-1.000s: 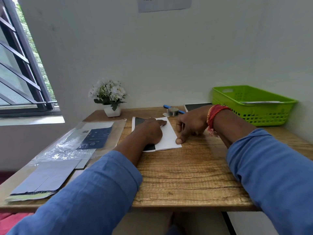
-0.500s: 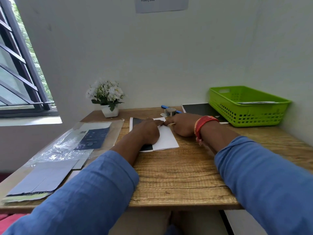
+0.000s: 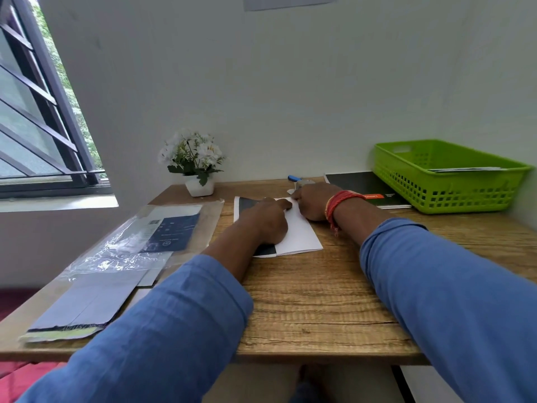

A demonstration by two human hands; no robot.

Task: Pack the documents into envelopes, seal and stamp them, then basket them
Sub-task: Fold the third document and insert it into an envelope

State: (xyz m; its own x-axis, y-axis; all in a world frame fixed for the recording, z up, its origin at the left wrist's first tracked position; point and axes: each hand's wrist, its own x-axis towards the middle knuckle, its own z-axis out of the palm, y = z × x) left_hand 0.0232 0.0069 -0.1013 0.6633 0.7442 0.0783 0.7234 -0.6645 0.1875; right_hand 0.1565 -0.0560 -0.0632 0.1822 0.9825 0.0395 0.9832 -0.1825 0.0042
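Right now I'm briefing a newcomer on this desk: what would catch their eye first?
Probably the green basket at the far right, already holding some paper. Next, both hands mid-desk: the left hand presses on a folded white sheet while the right hand works at its far edge. A flower pot stands at the back by the wall.

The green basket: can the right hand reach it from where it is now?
Probably yes. The right hand rests at the folded paper, and only a flat black notebook lies between it and the green basket.
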